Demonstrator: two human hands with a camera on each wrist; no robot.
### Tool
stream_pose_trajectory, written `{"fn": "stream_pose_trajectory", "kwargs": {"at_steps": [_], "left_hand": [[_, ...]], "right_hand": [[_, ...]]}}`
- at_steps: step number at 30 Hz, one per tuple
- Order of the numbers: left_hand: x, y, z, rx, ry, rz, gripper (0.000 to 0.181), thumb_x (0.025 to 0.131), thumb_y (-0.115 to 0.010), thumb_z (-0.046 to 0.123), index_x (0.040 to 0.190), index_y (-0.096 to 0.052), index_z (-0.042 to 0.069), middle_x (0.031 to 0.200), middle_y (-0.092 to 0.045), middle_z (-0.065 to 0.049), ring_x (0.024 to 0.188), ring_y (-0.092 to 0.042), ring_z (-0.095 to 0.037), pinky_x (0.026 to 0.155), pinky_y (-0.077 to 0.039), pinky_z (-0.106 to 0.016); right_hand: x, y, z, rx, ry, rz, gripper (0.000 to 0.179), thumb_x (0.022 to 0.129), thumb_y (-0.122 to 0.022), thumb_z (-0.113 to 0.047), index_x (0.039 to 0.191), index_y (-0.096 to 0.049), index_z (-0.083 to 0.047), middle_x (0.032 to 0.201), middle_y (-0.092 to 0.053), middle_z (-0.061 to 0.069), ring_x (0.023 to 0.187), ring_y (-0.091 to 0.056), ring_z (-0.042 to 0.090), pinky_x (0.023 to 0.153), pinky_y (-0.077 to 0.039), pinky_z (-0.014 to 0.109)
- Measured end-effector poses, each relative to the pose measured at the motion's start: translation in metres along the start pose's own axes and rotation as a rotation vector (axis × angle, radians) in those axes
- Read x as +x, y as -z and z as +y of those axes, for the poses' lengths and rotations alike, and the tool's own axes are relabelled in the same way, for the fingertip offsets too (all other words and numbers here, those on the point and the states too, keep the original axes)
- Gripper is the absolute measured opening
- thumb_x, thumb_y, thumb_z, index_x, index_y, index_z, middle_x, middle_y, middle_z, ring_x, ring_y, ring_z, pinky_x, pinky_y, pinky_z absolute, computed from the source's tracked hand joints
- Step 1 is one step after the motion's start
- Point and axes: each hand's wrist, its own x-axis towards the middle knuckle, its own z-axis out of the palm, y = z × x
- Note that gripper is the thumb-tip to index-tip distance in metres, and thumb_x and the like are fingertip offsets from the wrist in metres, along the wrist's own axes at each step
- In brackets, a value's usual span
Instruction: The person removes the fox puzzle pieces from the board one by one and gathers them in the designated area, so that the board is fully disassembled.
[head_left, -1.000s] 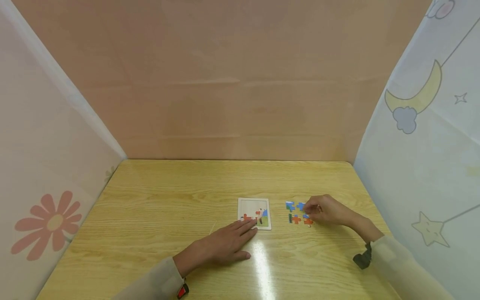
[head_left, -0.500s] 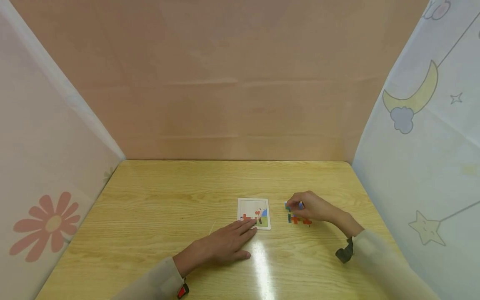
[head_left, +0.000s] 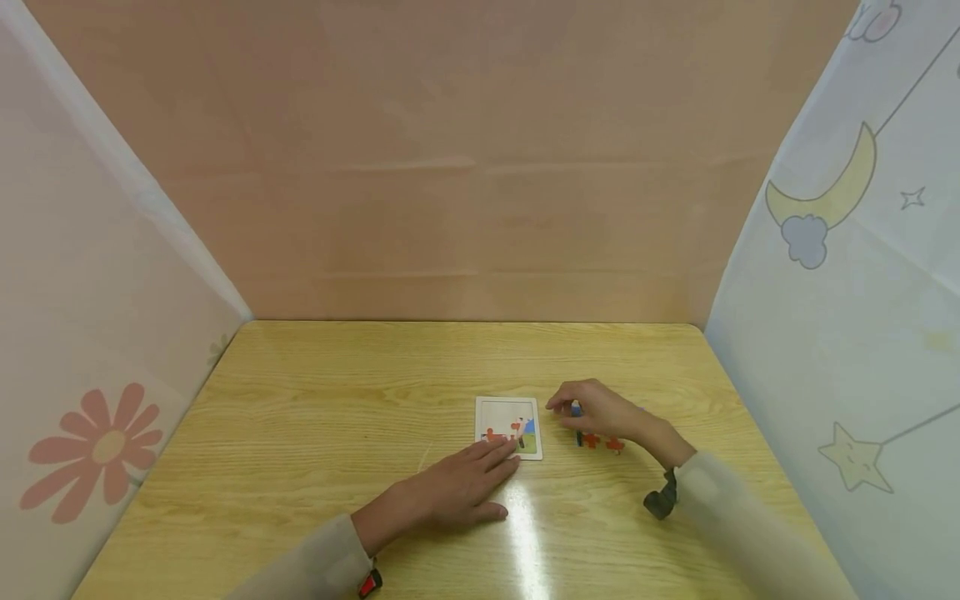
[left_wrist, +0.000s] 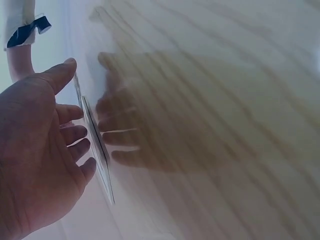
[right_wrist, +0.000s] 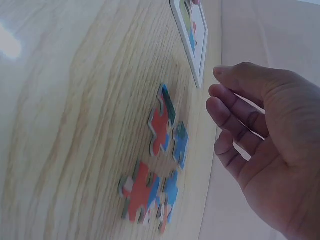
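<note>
My left hand (head_left: 459,487) lies flat with its fingertips on the near edge of a small white-rimmed puzzle board (head_left: 537,425). The board shows some picture pieces along its lower and right parts, and the rest of its inside is pale. To its right my right hand (head_left: 600,412) hovers, fingers loosely curved, its fingertips near the board's right edge. In the right wrist view, no piece shows between the thumb and fingers. Below that hand lie several loose jigsaw pieces, among them a red one with green (right_wrist: 159,122), a blue-green one (right_wrist: 180,145) and a red-blue one (right_wrist: 140,192).
The wooden table (head_left: 337,392) meets a plain tan backdrop (head_left: 480,208) at its far edge. Printed cloth walls stand on both sides, with a flower (head_left: 108,446) at left and a moon (head_left: 825,196) at right. Dark straps circle both wrists.
My right hand has moved left from the right side of the loose pieces, across them, toward the puzzle board. The left hand has stayed on the board's edge, barely shifting.
</note>
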Motion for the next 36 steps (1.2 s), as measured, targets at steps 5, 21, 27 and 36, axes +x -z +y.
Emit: {"fn": "stream_pose_trajectory", "kwargs": {"at_steps": [5, 21, 27, 36], "left_hand": [[0.005, 0.000, 0.004, 0.018, 0.009, -0.004, 0.076, 0.112, -0.041, 0.056, 0.168, -0.029, 0.007, 0.177, -0.018, -0.012, 0.163, -0.019, -0.029, 0.131, -0.024, -0.040], [0.013, -0.007, 0.010, 0.038, 0.029, -0.015, 0.075, 0.112, -0.036, 0.058, 0.168, -0.028, 0.008, 0.177, -0.017, -0.012, 0.164, -0.016, -0.027, 0.131, -0.025, -0.042], [0.015, -0.006, 0.010, 0.049, 0.030, -0.028, 0.075, 0.113, -0.034, 0.058, 0.168, -0.027, 0.007, 0.177, -0.016, -0.013, 0.164, -0.017, -0.027, 0.130, -0.026, -0.043], [0.016, -0.005, 0.010, 0.055, 0.036, -0.036, 0.075, 0.113, -0.035, 0.057, 0.168, -0.027, 0.008, 0.177, -0.016, -0.012, 0.164, -0.016, -0.027, 0.131, -0.025, -0.043]], "right_hand": [[0.010, -0.008, -0.001, -0.012, -0.002, 0.014, 0.022, 0.095, -0.075, 0.001, 0.118, -0.076, 0.001, 0.107, -0.075, 0.009, 0.091, -0.069, 0.020, 0.078, -0.062, 0.039], [0.031, -0.020, -0.005, 0.015, -0.022, -0.033, 0.025, 0.093, -0.078, 0.000, 0.118, -0.077, 0.002, 0.108, -0.075, 0.010, 0.087, -0.068, 0.012, 0.081, -0.061, 0.035], [0.034, -0.026, -0.001, 0.021, 0.004, -0.032, 0.025, 0.091, -0.079, 0.002, 0.116, -0.077, 0.004, 0.103, -0.074, 0.011, 0.085, -0.068, 0.016, 0.076, -0.059, 0.030], [0.037, -0.030, -0.001, 0.035, 0.008, -0.054, 0.025, 0.090, -0.080, -0.001, 0.115, -0.077, 0.002, 0.102, -0.074, 0.008, 0.083, -0.063, 0.005, 0.074, -0.057, 0.025]]}}
